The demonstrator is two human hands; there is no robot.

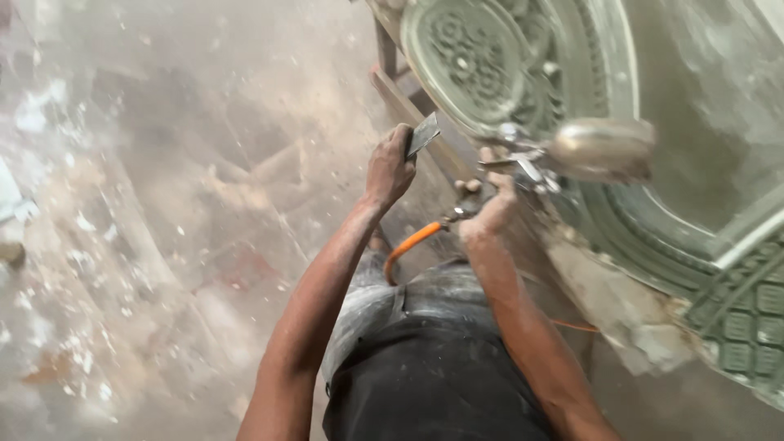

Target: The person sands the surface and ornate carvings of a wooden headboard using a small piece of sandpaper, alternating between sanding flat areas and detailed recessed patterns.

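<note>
My left hand (389, 167) is closed around a flat metal scraper (423, 134), its blade pointing up toward the edge of a large carved green panel (523, 65). My right hand (490, 208) grips a spray gun (572, 151) with a rounded metal cup, held against the panel's ornate round medallion. An orange hose (408, 245) runs from the gun down past my knees.
The panel leans on a wooden frame (400, 102) and carries a square-grid pattern (743, 318) at the lower right. A dusty, paint-spattered floor (163, 229) fills the left. My grey trousers and dark shirt (425, 367) take up the bottom centre.
</note>
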